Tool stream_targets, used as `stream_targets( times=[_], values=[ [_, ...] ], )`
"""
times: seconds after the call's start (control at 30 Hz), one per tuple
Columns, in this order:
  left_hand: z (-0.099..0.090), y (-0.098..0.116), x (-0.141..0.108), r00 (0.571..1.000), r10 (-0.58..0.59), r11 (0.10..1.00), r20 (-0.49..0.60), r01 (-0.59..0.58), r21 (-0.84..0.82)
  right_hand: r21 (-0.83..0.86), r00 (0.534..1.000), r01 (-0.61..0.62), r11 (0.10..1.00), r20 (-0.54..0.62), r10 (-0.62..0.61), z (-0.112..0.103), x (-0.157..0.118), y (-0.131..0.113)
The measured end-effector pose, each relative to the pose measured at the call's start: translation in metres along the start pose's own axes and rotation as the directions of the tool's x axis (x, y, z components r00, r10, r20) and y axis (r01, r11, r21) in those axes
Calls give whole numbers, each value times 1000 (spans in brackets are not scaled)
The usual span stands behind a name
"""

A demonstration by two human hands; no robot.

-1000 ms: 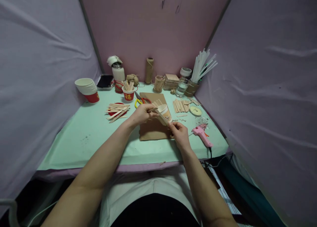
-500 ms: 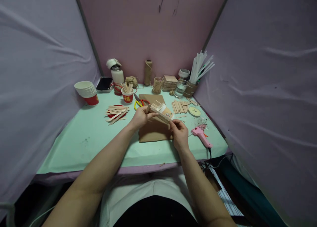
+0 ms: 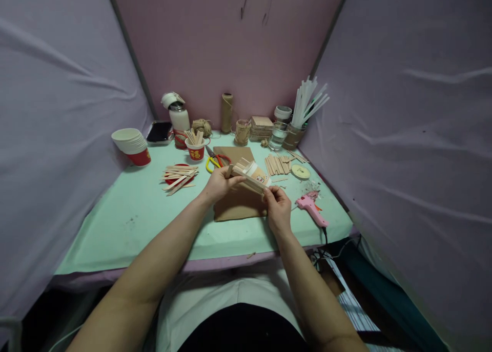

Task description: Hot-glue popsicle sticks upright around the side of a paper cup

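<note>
A flat wooden stick piece (image 3: 251, 182) is held between both hands over a brown board (image 3: 240, 204). My left hand (image 3: 222, 182) grips its left end, with the thumb along the near side and a short stick upright by the fingers. The fingers of my right hand (image 3: 277, 203) pinch the right end. Just behind the piece lies a white and tan paper cup (image 3: 257, 172) with sticks at its mouth; its lower part is hidden. Pliers with yellow and red handles (image 3: 215, 161) rest at the board's left edge.
Loose sticks lie on a red lid (image 3: 180, 174) at left and in a row (image 3: 277, 165) at right. A pink glue gun (image 3: 312, 208) is at the right edge. Stacked cups (image 3: 132, 146), a bottle (image 3: 179, 118), a twine roll (image 3: 226, 114) and glue sticks (image 3: 305, 106) stand farther back.
The view has shifted slightly, so the table items appear a little farther left. Both hands keep hold of the stick piece in nearly the same pose.
</note>
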State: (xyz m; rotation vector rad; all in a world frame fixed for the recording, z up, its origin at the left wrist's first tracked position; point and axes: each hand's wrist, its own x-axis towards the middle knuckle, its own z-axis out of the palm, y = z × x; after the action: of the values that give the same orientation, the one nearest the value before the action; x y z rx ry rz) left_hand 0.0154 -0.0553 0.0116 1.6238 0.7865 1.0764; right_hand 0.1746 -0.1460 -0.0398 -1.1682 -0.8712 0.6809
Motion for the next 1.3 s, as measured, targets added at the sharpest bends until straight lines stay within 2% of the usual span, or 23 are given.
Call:
stream_targets(
  times=[0.13,0.23,0.37,0.47,0.6,0.67,0.77,0.87,1.0,1.07,1.13,1.2,1.23,1.3],
  values=[
    [-3,-4,3,1000,6,1000,15,-6,23,-17,999,-35,999,22,36,0,-1,0],
    [-12,-3,4,997,48,990,58,-56,131,-84,991,-96,992,89,104,-6,-2,-1],
    [-27,4,6,962,128,920,242,-206,334,-204,989,-84,975,102,107,-26,-5,-5],
    [-32,13,7,911,144,860,385,-308,406,-298,995,-45,953,67,68,-49,-8,-9],
    [-30,28,9,866,121,791,485,-379,480,-457,1000,22,889,14,-18,-84,-7,-12],
    [-28,32,9,850,117,776,514,-402,487,-558,993,82,826,-20,-112,-100,-5,-12],
    [-26,32,7,840,120,778,529,-411,476,-732,968,164,662,-8,-250,-121,-1,-10],
    [-26,31,3,860,151,818,487,-386,428,-866,955,191,463,56,-290,-135,2,-7],
    [-29,39,-6,895,227,873,384,-362,326,-968,982,60,244,13,-191,-143,1,-5],
    [-32,42,-14,927,265,887,266,-343,310,-983,992,31,179,8,-126,-144,0,-5],
    [-34,41,-23,961,271,907,62,-276,317,-991,997,22,134,12,-80,-145,1,-5],
    [-33,34,-33,958,243,939,-153,-193,285,-994,998,21,103,16,-56,-146,4,-4],
    [-31,28,-38,954,212,958,-211,-160,237,-995,998,24,93,19,-55,-147,6,-3],
    [-25,17,-48,964,110,994,-241,-102,43,-997,997,26,78,20,-68,-148,10,0]
  ],
)
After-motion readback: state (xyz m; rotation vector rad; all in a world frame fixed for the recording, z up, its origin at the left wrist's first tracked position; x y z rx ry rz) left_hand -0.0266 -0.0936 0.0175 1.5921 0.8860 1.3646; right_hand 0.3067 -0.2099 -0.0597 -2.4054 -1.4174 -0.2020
